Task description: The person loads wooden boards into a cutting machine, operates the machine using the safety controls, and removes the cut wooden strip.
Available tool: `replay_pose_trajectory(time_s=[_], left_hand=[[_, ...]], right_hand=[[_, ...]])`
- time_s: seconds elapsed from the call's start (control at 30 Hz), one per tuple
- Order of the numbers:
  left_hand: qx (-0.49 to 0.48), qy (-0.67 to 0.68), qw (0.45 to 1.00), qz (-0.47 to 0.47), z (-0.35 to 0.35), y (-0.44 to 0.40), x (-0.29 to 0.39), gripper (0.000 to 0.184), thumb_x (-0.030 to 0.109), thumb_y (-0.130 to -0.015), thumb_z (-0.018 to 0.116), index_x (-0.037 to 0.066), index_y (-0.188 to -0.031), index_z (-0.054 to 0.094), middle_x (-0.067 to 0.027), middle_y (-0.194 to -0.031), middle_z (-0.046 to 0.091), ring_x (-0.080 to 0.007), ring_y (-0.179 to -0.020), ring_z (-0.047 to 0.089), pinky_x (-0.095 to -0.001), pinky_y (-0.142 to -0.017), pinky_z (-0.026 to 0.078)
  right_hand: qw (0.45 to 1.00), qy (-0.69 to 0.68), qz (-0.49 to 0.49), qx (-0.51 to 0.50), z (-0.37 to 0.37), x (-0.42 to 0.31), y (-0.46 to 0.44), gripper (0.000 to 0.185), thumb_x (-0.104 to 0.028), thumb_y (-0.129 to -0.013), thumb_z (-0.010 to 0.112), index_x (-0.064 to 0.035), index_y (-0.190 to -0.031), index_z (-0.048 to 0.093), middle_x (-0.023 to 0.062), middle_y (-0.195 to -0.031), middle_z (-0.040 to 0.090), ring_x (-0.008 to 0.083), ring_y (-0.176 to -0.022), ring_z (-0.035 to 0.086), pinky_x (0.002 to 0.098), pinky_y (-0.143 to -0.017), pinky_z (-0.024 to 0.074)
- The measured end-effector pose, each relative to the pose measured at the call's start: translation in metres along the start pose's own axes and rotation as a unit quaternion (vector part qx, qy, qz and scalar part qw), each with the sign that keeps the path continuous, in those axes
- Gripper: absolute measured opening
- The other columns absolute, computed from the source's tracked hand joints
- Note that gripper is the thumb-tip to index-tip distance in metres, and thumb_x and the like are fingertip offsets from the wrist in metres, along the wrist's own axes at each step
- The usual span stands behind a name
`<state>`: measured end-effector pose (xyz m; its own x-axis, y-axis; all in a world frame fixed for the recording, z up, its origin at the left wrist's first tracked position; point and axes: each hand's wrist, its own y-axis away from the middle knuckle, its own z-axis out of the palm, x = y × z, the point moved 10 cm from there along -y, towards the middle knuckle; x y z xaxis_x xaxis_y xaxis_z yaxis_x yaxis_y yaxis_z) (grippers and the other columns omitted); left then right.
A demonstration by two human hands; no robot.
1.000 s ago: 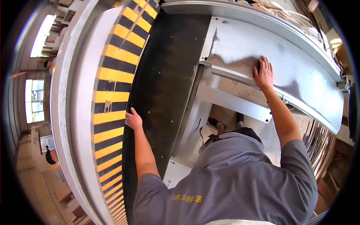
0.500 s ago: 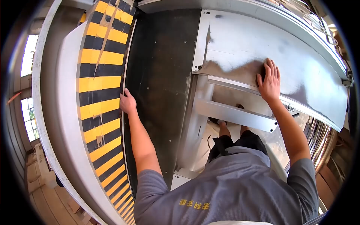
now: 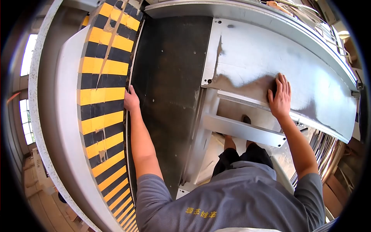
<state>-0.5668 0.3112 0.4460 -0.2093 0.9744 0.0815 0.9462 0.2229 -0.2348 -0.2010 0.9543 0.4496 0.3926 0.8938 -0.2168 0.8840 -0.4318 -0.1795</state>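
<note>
My left hand (image 3: 132,100) is at the left edge of the dark flat machine bed (image 3: 170,73), close against the yellow-and-black striped beam (image 3: 102,96). Its thumb sticks up, but the beam hides the other fingers, so I cannot tell whether they grip anything. A thin pale strip (image 3: 136,54) runs along that edge beside the hand. My right hand (image 3: 280,98) lies flat and open on the shiny metal side table (image 3: 255,50), over a brownish worn patch near its front edge.
A raised metal rail (image 3: 239,9) borders the far side. Below the side table, a metal crossbar (image 3: 243,130) spans the gap where my legs stand. Long thin strips (image 3: 322,149) are stacked at the right. A pale curved guard (image 3: 69,96) stands left of the striped beam.
My left hand has slid a little farther forward along the striped beam. The right hand stays on the same spot of the table. The whole view has shifted slightly.
</note>
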Motion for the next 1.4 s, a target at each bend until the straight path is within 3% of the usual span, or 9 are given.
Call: replay_pose_trajectory(time_s=[0.13, 0.27, 0.4, 0.5, 1.0, 1.13, 1.17, 1.3, 1.4], left_hand=[[0.007, -0.001, 1.0, 0.013, 0.007, -0.011, -0.003, 0.059, 0.051, -0.113, 0.052, 0.007, -0.15, 0.065, -0.02, -0.149, 0.067, -0.0444, -0.131, 0.066, -0.0515, -0.11, 0.053], [0.011, 0.036, 0.999, -0.009, 0.006, -0.006, -0.003, 0.052, 0.048, -0.111, 0.057, 0.009, -0.144, 0.067, -0.019, -0.144, 0.069, -0.0425, -0.126, 0.067, -0.0504, -0.103, 0.055], [0.054, -0.002, 0.998, 0.032, -0.013, 0.006, 0.018, 0.052, 0.046, -0.112, 0.057, 0.004, -0.139, 0.074, -0.022, -0.14, 0.072, -0.0429, -0.126, 0.069, -0.0486, -0.108, 0.055], [0.071, -0.023, 0.996, 0.045, -0.004, 0.002, 0.012, 0.05, 0.046, -0.111, 0.058, 0.007, -0.141, 0.068, -0.0197, -0.141, 0.07, -0.0428, -0.124, 0.068, -0.0504, -0.103, 0.055], [0.059, -0.01, 0.998, 0.004, -0.001, 0.002, 0.009, 0.052, 0.046, -0.113, 0.054, 0.007, -0.144, 0.069, -0.0209, -0.142, 0.07, -0.0421, -0.126, 0.068, -0.0499, -0.106, 0.055], [0.046, -0.005, 0.999, 0.01, 0.007, -0.004, 0.012, 0.055, 0.047, -0.113, 0.053, 0.006, -0.149, 0.06, -0.0222, -0.147, 0.066, -0.0435, -0.129, 0.066, -0.0516, -0.106, 0.054], [-0.113, 0.037, 0.992, -0.049, -0.032, 0.02, 0.042, 0.064, 0.047, -0.112, 0.053, 0.001, -0.157, 0.051, -0.0257, -0.156, 0.057, -0.0438, -0.141, 0.057, -0.0534, -0.116, 0.048], [0.163, 0.005, 0.98, 0.113, -0.018, 0.081, 0.073, 0.074, 0.045, -0.11, 0.055, -0.005, -0.163, 0.04, -0.0251, -0.17, 0.041, -0.0431, -0.157, 0.039, -0.0582, -0.129, 0.03], [0.08, 0.132, 0.959, 0.237, -0.051, 0.176, 0.115, 0.066, 0.038, -0.108, 0.061, -0.003, -0.157, 0.049, -0.0258, -0.167, 0.044, -0.045, -0.154, 0.041, -0.0556, -0.129, 0.032]], right_hand=[[1.0, 0.002, -0.003, 0.002, -0.001, -0.002, 0.001, 0.055, -0.025, -0.103, 0.064, 0.0012, -0.149, 0.05, 0.0184, -0.171, 0.041, 0.0353, -0.162, 0.032, 0.0487, -0.135, 0.0222], [1.0, 0.003, -0.004, 0.002, -0.002, -0.004, 0.0, 0.055, -0.024, -0.103, 0.064, 0.0013, -0.149, 0.05, 0.0186, -0.171, 0.041, 0.0356, -0.162, 0.033, 0.0489, -0.135, 0.0225], [1.0, 0.006, -0.006, 0.003, 0.0, -0.002, 0.001, 0.056, -0.024, -0.103, 0.064, 0.0014, -0.15, 0.049, 0.0187, -0.171, 0.041, 0.0363, -0.162, 0.033, 0.0495, -0.135, 0.0224], [1.0, 0.017, -0.009, 0.006, 0.002, -0.002, 0.002, 0.056, -0.024, -0.103, 0.063, 0.0013, -0.151, 0.049, 0.0189, -0.171, 0.041, 0.0369, -0.162, 0.033, 0.0501, -0.136, 0.0219], [1.0, 0.004, -0.004, -0.003, -0.001, -0.003, 0.003, 0.057, -0.027, -0.103, 0.062, 0.0022, -0.15, 0.049, 0.0209, -0.171, 0.039, 0.0382, -0.163, 0.03, 0.0512, -0.137, 0.0191], [1.0, -0.014, -0.009, 0.01, -0.002, 0.0, 0.006, 0.06, -0.026, -0.101, 0.065, 0.0028, -0.151, 0.048, 0.0209, -0.169, 0.041, 0.0386, -0.162, 0.031, 0.0516, -0.136, 0.0198], [1.0, -0.025, -0.004, 0.002, -0.003, -0.001, 0.006, 0.06, -0.026, -0.101, 0.065, 0.0027, -0.151, 0.048, 0.0206, -0.169, 0.041, 0.0382, -0.162, 0.032, 0.0514, -0.136, 0.0197], [1.0, -0.03, -0.004, 0.006, -0.004, 0.002, 0.008, 0.061, -0.029, -0.101, 0.064, 0.0016, -0.151, 0.047, 0.0199, -0.17, 0.041, 0.0367, -0.162, 0.031, 0.0518, -0.136, 0.0192], [0.999, -0.037, -0.007, 0.008, -0.003, 0.005, 0.009, 0.062, -0.029, -0.101, 0.064, 0.0018, -0.152, 0.047, 0.0204, -0.171, 0.039, 0.0373, -0.163, 0.029, 0.0522, -0.136, 0.018]])
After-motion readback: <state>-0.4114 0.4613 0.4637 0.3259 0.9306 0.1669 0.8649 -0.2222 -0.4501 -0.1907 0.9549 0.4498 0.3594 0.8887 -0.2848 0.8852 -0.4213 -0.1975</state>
